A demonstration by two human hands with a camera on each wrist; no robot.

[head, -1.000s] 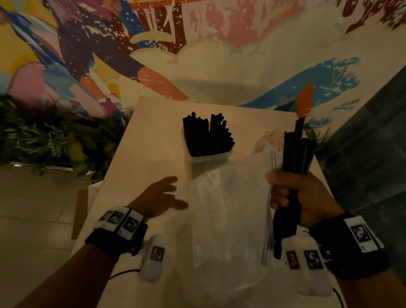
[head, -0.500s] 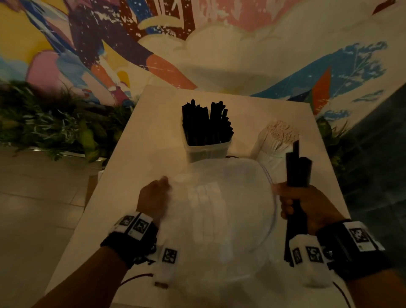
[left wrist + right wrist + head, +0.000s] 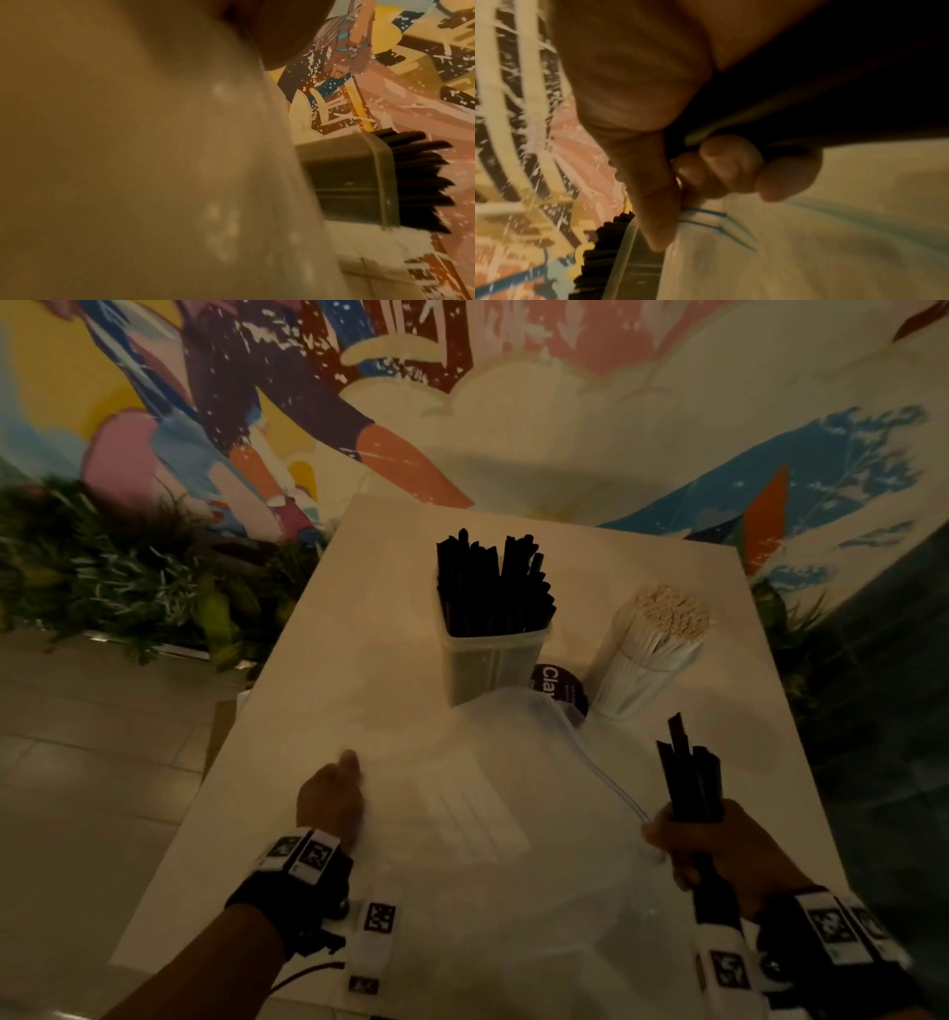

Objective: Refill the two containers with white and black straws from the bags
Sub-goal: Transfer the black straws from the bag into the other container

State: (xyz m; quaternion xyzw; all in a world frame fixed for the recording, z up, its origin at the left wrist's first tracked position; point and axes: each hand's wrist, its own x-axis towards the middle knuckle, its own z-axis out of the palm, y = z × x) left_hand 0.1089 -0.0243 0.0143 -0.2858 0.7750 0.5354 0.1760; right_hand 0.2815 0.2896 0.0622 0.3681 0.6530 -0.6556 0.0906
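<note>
Dim warm indoor light, head view bowed at its edges, both wrist views blurred, smeared and soft

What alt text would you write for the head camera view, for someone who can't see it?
The right hand grips a bundle of black straws over a white table, while the left hand rests on a clear plastic bag. Behind stand a container of black straws and a bunch of white straws.

Clear bag point(image 3: 493, 814): was held up and puffed a second ago, now I have it flattened on the bench point(image 3: 359, 634). My left hand point(image 3: 331, 801) has moved from open air onto its left edge. Bundle of black straws point(image 3: 690, 783) in my right hand point(image 3: 729, 855): lowered, uncovering the white straws point(image 3: 652, 644).
</note>
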